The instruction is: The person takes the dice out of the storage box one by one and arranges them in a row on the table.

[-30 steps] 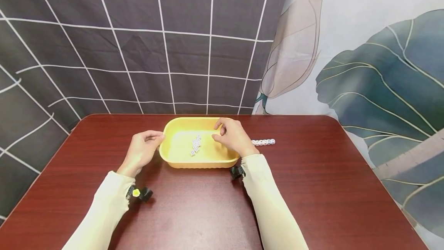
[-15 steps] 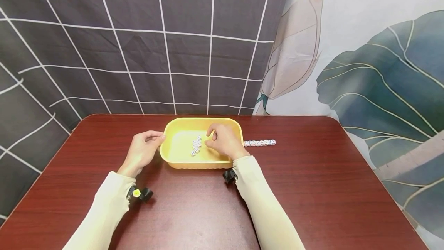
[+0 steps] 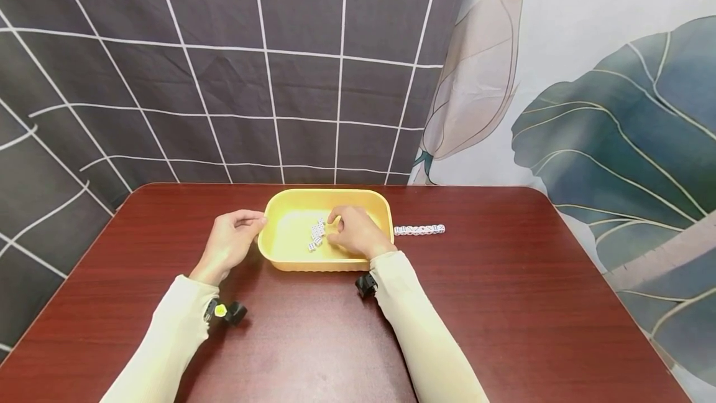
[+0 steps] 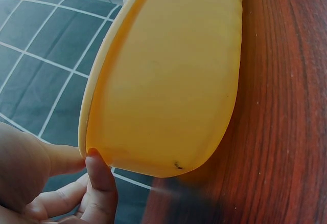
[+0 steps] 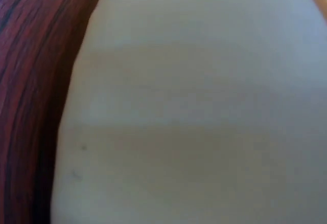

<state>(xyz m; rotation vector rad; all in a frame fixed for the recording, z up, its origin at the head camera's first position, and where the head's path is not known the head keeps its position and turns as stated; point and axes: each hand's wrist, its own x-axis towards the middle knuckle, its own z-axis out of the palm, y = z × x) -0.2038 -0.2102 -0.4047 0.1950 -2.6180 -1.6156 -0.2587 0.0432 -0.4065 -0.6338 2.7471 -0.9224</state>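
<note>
1. Two hands are working at a yellow tray (image 3: 291,257) that is sitting on a dark red wooden table (image 3: 503,303), toward its far edge and roughly mid-width.
2. The left hand (image 3: 228,244) is resting against the tray's left end. In the left wrist view a fingertip is touching the tray's outer wall just under the rim (image 4: 97,155), with the other fingers loosely curled below it; nothing is being gripped, only touched.
3. The right hand (image 3: 353,232) is reaching down inside the tray from the near right side, its fingers curled and its fingertips coming together just beside a small cluster of white dice (image 3: 316,234) lying on the tray floor.
4. Whether the right hand is actually pinching a die I cannot tell: the fingertips are hiding whatever is between them, and the right wrist view is showing only a blurred pale yellow surface with a strip of table wood at its left.
5. A short row of more dice (image 3: 419,229) is lying on the table just to the right of the tray, lined up end to end and apart from the tray wall.
6. Both arms are wearing cream sleeves (image 3: 168,341), each with a small black device strapped at the wrist.
7. Behind the table a dark grey cloth with a white grid (image 3: 224,79) is hanging, and to its right a pale curtain printed with large leaves (image 3: 610,117).
</note>
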